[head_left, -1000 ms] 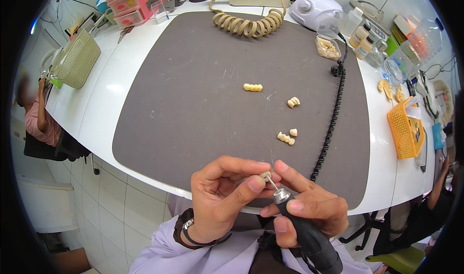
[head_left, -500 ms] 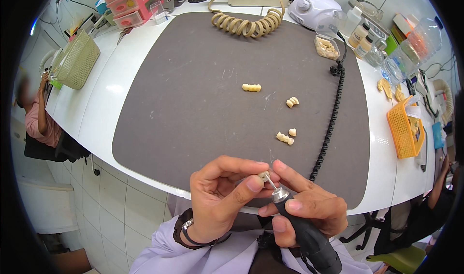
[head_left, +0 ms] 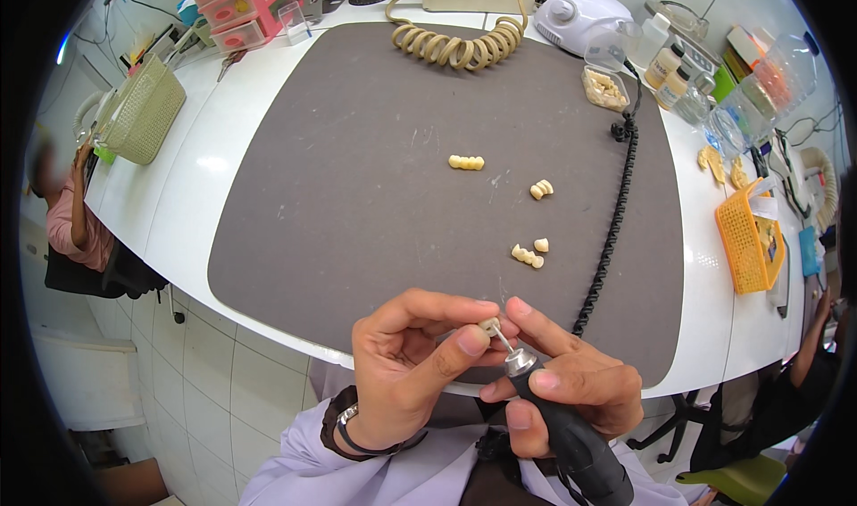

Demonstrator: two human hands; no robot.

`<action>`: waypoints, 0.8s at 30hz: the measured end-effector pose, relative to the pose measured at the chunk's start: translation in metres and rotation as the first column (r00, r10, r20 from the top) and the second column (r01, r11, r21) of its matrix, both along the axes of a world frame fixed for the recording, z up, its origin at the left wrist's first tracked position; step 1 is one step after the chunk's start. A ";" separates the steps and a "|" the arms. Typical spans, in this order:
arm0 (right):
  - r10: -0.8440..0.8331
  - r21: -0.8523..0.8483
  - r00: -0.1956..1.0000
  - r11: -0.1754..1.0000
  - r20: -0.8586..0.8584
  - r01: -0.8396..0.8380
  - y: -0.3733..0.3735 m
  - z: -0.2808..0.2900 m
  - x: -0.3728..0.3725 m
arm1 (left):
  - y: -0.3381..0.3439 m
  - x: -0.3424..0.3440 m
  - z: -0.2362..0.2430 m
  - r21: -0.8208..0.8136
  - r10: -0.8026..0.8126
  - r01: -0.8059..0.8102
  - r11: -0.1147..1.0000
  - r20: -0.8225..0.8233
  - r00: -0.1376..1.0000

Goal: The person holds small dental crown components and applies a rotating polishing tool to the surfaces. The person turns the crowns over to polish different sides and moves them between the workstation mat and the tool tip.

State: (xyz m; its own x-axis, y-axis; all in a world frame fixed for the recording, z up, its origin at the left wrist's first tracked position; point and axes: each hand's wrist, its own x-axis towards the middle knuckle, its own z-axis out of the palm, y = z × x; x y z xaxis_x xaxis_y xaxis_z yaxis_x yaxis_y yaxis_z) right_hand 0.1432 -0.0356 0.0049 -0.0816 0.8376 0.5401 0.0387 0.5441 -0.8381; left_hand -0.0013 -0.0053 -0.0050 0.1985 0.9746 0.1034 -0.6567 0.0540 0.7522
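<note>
Between the thumb and fingers of my left hand [head_left: 415, 359] is a small cream dental crown [head_left: 488, 326], partly hidden by the fingertips. My right hand [head_left: 580, 377] grips a black dental handpiece [head_left: 571, 439] with a silver collar. Its thin metal bur [head_left: 504, 339] points up and left, its tip at the crown; whether they touch is hard to tell. Beyond my hands on the grey mat [head_left: 357, 167] lie a yellowish dental bridge [head_left: 466, 162], a smaller bridge piece [head_left: 541, 189], a single crown [head_left: 541, 244] and another bridge [head_left: 527, 256].
A black coiled cord [head_left: 610, 229] runs down the mat's right side. A beige coiled hose [head_left: 460, 46] lies at the back. Tooth pieces fill a small clear box [head_left: 605, 89] near several bottles. An orange basket [head_left: 748, 243] stands right. People sit at both sides.
Almost nothing differs. The whole view has shifted very slightly; both hands keep the same hold on the crown and the handpiece.
</note>
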 end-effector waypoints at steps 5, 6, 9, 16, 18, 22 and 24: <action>0.001 0.013 1.000 1.000 0.013 -0.001 0.000 0.000 0.000 | 0.000 0.001 -0.001 0.002 0.008 -0.008 1.000 0.000 1.000; 0.002 0.011 1.000 1.000 0.012 -0.002 0.000 0.000 0.000 | 0.000 0.000 -0.001 0.008 0.005 -0.005 1.000 0.000 1.000; 0.001 0.008 1.000 1.000 0.004 -0.001 0.000 0.000 0.000 | 0.000 0.000 -0.002 0.018 0.001 -0.001 1.000 0.000 1.000; 0.000 -0.013 1.000 1.000 0.003 0.000 -0.002 0.001 0.001 | 0.000 0.001 0.000 0.008 0.003 -0.003 1.000 -0.001 1.000; -0.014 -0.011 0.996 1.000 -0.083 0.013 -0.004 -0.001 0.002 | -0.001 0.002 0.001 -0.020 0.014 -0.015 1.000 -0.042 0.999; -0.181 -0.064 0.853 0.983 -0.489 0.172 -0.018 -0.006 -0.001 | -0.002 0.005 0.006 -0.048 0.018 -0.023 0.999 -0.104 0.994; -0.226 -0.078 0.861 0.974 -0.454 0.215 -0.018 -0.008 0.005 | -0.001 0.005 0.005 -0.013 -0.006 0.005 1.000 -0.057 0.998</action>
State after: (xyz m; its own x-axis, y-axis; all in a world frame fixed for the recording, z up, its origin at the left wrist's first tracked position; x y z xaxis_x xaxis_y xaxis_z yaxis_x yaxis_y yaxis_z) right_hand 0.1481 -0.0538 -0.0026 0.3581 0.8175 0.4510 -0.2355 0.5465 -0.8037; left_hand 0.0034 -0.0067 -0.0004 0.2092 0.9747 0.0794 -0.6125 0.0673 0.7876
